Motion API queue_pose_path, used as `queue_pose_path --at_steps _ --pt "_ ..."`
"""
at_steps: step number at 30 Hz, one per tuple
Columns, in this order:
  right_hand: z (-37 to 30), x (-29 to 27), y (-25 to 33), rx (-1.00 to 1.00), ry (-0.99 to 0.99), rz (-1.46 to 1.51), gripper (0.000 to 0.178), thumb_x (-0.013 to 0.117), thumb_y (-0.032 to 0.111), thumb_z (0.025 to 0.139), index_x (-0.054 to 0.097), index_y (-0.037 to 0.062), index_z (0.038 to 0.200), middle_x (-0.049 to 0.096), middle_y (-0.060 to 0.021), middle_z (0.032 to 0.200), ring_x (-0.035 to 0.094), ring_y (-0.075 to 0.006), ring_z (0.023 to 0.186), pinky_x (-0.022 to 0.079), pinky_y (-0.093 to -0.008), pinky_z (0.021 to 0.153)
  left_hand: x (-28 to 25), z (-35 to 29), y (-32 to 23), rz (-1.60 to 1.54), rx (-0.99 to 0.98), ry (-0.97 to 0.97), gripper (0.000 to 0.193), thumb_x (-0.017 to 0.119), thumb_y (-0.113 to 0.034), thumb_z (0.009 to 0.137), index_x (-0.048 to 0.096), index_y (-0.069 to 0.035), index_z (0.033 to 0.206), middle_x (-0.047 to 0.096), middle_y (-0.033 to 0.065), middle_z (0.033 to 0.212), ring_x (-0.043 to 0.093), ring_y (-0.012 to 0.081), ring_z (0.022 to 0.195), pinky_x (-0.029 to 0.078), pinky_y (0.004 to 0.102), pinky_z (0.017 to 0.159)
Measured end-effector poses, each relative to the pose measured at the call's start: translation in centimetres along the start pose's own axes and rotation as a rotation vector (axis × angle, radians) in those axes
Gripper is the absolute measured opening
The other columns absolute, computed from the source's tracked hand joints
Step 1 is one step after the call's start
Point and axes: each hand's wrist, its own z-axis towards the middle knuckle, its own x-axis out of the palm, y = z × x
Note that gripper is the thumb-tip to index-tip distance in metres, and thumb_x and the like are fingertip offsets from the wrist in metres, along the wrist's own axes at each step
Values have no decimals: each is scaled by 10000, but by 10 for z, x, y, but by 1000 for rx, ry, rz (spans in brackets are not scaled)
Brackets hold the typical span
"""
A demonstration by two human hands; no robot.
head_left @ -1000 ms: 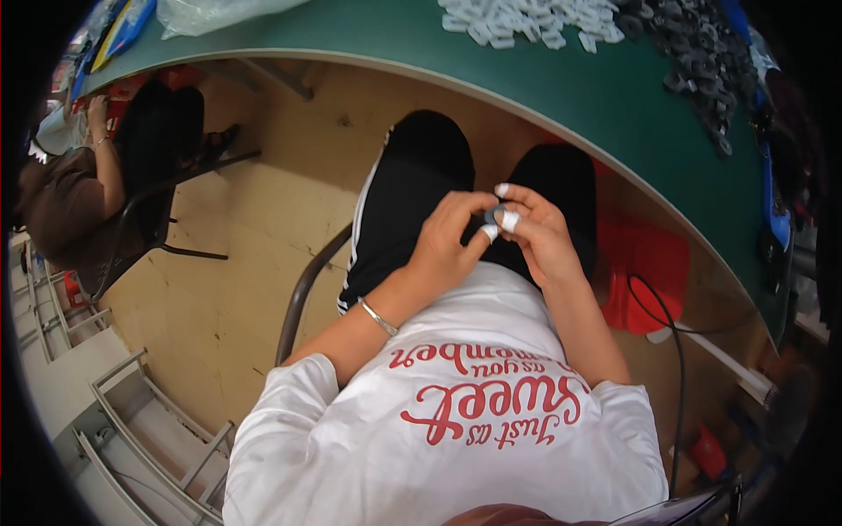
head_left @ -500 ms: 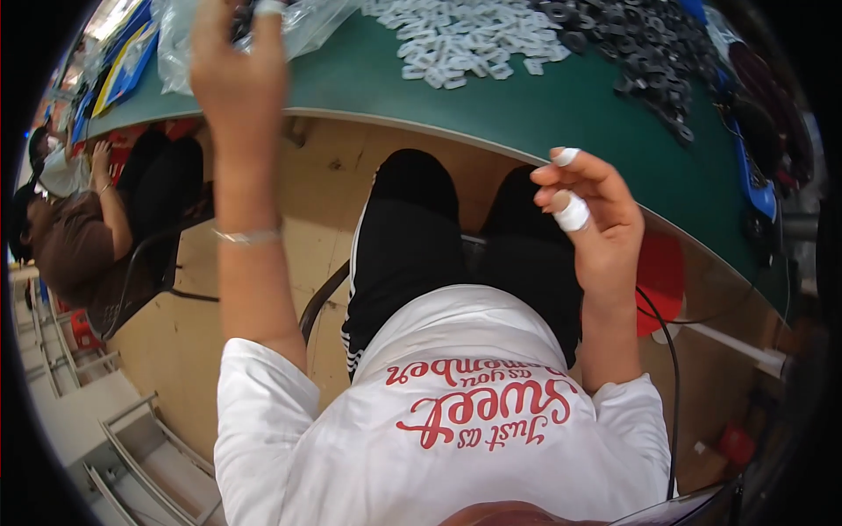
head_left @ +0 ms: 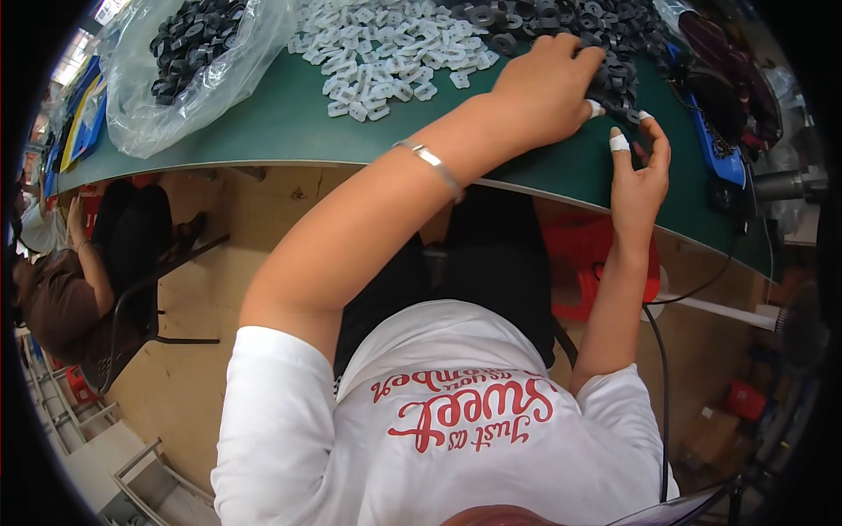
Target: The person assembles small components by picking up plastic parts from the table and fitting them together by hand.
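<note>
At the far right of the table lies a heap of small black ring-shaped parts [head_left: 610,22]. My left hand [head_left: 545,92] reaches across to it, palm down, its bent fingers over the near edge of the heap. Its thumb, with white tape at the tip, stands apart from the index finger; nothing shows held between them. Just below the heap is my right hand [head_left: 643,180], thumb and index finger spread and wrapped in white tape. The index fingertip is close beside a black part at the heap's edge; whether they touch I cannot tell.
Left of the black heap, white plastic pieces [head_left: 386,53] lie spread on the green table [head_left: 289,118]. A clear plastic bag [head_left: 145,123] holding more black parts [head_left: 195,44] lies farther left. Blue bins [head_left: 728,162] line the right side. Another person [head_left: 61,289] sits at left.
My left hand has swung from the plastic bag at the left across to the black heap. My right hand has moved slightly farther out and right, toward the heap's near edge.
</note>
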Motion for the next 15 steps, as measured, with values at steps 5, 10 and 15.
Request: queue_pose_path --at_steps 5,10,15 --pt "1 2 -4 73 10 76 368 668 144 863 555 20 1189 559 -127 1172 542 -231 1088 427 -345 944 29 22 8 170 -7 52 437 673 -244 814 544 -121 1213 520 172 1137 542 344 1037 531 438 764" --pt "0 2 -5 69 22 191 315 674 138 862 591 8 1136 596 -114 1142 563 -223 1059 440 -337 925 31 16 24 212 7 13 285 613 -158 854 536 -88 1120 552 165 1024 599 328 841 533 417 672" --pt "-1 1 -2 60 23 140 298 671 135 865 594 5 1121 602 -111 1131 569 -221 1054 446 -336 915 17 16 30 -125 -212 -66 322 644 -211 867 533 -26 1106 587 137 840 621 267 657 507 350 584"
